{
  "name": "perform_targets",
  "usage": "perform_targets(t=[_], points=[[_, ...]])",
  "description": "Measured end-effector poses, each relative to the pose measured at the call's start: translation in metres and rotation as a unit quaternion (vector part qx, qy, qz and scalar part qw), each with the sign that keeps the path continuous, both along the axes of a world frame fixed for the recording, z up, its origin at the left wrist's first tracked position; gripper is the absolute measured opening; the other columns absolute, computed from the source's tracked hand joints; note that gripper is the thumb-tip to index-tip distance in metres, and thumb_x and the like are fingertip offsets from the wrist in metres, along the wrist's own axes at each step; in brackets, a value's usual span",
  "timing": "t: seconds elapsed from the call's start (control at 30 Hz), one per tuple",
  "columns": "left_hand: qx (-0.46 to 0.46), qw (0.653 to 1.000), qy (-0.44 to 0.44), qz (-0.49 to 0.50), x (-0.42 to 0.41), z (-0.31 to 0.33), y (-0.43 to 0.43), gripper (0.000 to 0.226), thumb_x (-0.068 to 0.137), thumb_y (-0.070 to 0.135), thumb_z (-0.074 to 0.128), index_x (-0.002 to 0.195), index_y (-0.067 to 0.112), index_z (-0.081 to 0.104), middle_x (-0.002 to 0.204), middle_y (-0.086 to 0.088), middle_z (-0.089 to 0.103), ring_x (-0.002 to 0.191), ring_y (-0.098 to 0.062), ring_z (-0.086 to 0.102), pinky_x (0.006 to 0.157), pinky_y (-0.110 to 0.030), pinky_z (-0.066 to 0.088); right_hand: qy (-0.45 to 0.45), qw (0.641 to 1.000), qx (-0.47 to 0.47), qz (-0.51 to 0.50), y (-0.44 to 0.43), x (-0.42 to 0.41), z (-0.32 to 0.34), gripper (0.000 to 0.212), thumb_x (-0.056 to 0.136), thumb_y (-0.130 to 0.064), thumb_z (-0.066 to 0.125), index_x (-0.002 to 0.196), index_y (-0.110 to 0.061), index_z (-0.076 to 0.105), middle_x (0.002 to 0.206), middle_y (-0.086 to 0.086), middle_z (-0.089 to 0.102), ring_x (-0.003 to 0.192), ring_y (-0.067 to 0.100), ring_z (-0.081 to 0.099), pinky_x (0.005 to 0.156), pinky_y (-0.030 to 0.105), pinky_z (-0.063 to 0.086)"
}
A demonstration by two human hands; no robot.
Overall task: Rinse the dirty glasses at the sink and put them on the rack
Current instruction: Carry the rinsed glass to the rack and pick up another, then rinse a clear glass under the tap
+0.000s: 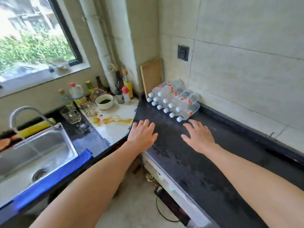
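Both hands, left [141,134] and right [199,137], outstretched palm-down over the dark counter [189,162], fingers spread, empty

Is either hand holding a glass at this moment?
No, the left hand and right hand are both open with fingers spread over the dark counter, while the glasses stand untouched beside the sink.
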State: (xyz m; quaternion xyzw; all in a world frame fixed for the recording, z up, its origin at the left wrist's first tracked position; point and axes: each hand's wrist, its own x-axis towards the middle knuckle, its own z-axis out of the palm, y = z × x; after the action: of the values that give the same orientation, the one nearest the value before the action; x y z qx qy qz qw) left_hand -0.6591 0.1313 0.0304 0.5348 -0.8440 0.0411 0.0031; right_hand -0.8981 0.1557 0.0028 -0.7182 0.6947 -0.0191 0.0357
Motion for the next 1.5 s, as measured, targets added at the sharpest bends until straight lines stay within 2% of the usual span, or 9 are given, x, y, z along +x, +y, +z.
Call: perform_targets(t=[0.13, 0.5, 0.77, 0.93, 1.17, 1.27, 1.4, 1.5], points=[[-0.006, 0.999, 0.009, 0.049, 0.088, 0.005, -0.023, 0.042, 0.097, 0.045, 0.04, 0.125, 0.016, 0.048, 0.13, -0.008, 0.05, 0.122, -0.029, 0.045, 0.099, -0.045, 0.033, -0.02, 0.998, 0.006, 0.052, -0.046, 0.09, -0.003, 0.057, 0.099, -0.05, 0.041, 0.149, -0.023, 0.035, 0.159, 0.006, 0.026, 0.142, 0.027, 0.03, 0.11, 0.045, 0.034], [0.023, 0.975, 0.023, 0.221, 0.279, -0.025, -0.054, 0.042, 0.097, 0.045, 0.039, 0.124, 0.014, 0.048, 0.122, -0.008, 0.053, 0.114, -0.028, 0.049, 0.091, -0.041, 0.037, -0.019, 0.975, -0.002, 0.22, -0.171, 0.292, -0.011, 0.056, 0.097, -0.047, 0.047, 0.146, -0.021, 0.041, 0.147, 0.006, 0.043, 0.128, 0.026, 0.045, 0.099, 0.04, 0.044], [0.042, 0.945, 0.021, 0.325, 0.371, -0.051, -0.113, 0.041, 0.096, 0.047, 0.039, 0.123, 0.017, 0.049, 0.123, -0.007, 0.052, 0.113, -0.027, 0.049, 0.089, -0.039, 0.037, -0.039, 0.947, 0.043, 0.315, -0.284, 0.423, -0.048, 0.057, 0.098, -0.046, 0.046, 0.148, -0.021, 0.037, 0.149, 0.005, 0.04, 0.131, 0.025, 0.044, 0.098, 0.037, 0.043], [0.071, 0.925, 0.018, 0.373, 0.406, -0.07, -0.153, 0.042, 0.097, 0.046, 0.037, 0.125, 0.018, 0.05, 0.122, -0.005, 0.053, 0.112, -0.026, 0.05, 0.089, -0.038, 0.038, -0.065, 0.933, 0.083, 0.343, -0.359, 0.491, -0.067, 0.065, 0.095, -0.046, 0.052, 0.151, -0.021, 0.029, 0.149, 0.006, 0.039, 0.131, 0.027, 0.045, 0.098, 0.038, 0.043], [0.109, 0.903, 0.031, 0.415, 0.436, -0.102, -0.17, 0.042, 0.097, 0.046, 0.036, 0.123, 0.016, 0.051, 0.121, -0.006, 0.054, 0.111, -0.028, 0.051, 0.09, -0.04, 0.038, -0.083, 0.924, 0.135, 0.347, -0.398, 0.546, -0.104, 0.081, 0.09, -0.051, 0.061, 0.154, -0.022, 0.021, 0.146, 0.005, 0.043, 0.128, 0.026, 0.047, 0.094, 0.042, 0.047], [0.108, 0.895, 0.044, 0.431, 0.447, -0.108, -0.167, 0.05, 0.092, 0.049, 0.027, 0.112, 0.015, 0.058, 0.108, -0.007, 0.059, 0.098, -0.03, 0.058, 0.08, -0.041, 0.042, -0.088, 0.92, 0.143, 0.354, -0.404, 0.552, -0.112, 0.076, 0.09, -0.048, 0.063, 0.151, -0.022, 0.026, 0.143, 0.004, 0.048, 0.126, 0.025, 0.05, 0.096, 0.041, 0.047], [0.099, 0.893, 0.041, 0.437, 0.462, -0.115, -0.159, 0.051, 0.085, 0.049, 0.03, 0.102, 0.015, 0.065, 0.092, -0.004, 0.062, 0.08, -0.028, 0.062, 0.068, -0.04, 0.049, -0.122, 0.917, 0.14, 0.352, -0.403, 0.554, -0.107, 0.07, 0.085, -0.046, 0.069, 0.143, -0.023, 0.036, 0.136, -0.001, 0.055, 0.109, 0.021, 0.059, 0.085, 0.036, 0.052], [0.101, 0.889, 0.06, 0.443, 0.478, -0.119, -0.151, 0.048, 0.084, 0.049, 0.034, 0.1, 0.015, 0.064, 0.091, -0.003, 0.063, 0.078, -0.027, 0.062, 0.067, -0.039, 0.053, -0.137, 0.906, 0.122, 0.381, -0.393, 0.56, -0.099, 0.067, 0.082, -0.05, 0.069, 0.138, -0.023, 0.042, 0.123, -0.004, 0.06, 0.094, 0.015, 0.059, 0.074, 0.028, 0.047]])
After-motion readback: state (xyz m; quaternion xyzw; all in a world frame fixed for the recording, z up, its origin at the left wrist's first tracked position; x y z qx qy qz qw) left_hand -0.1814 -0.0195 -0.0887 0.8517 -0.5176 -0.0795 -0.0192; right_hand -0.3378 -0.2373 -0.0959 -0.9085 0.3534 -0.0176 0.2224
